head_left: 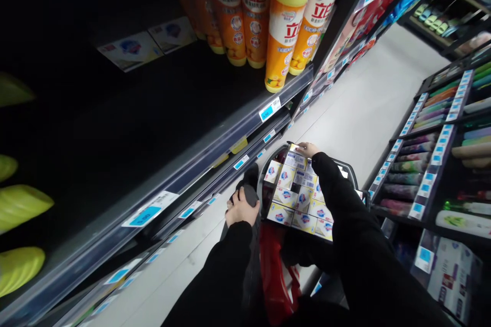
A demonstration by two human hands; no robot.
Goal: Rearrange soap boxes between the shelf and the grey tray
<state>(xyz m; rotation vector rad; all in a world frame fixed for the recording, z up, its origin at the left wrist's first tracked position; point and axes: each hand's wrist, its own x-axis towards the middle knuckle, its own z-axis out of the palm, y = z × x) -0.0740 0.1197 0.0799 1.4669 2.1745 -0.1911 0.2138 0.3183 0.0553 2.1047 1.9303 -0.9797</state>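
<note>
My right hand (307, 149) reaches to the far edge of a dark shopping basket (352, 176). Its fingers are closed on a small white and yellow soap box (295, 159) in the far row; the fingertips are partly hidden. Several such boxed soaps (284, 196) sit packed side by side in the basket, some with their printed ends up. My left hand (242, 209) rests over my dark grey knee (251, 196), fingers apart and bent over it. Both arms wear black sleeves.
On the dark shelf (215, 107) at left stand yellow and orange detergent bottles (286, 30); two soap cards (130, 51) lie behind. Price tags (270, 110) line its edge. A red bag-like thing (273, 265) is below the basket. Stocked shelves (412, 158) flank the pale aisle floor (395, 71).
</note>
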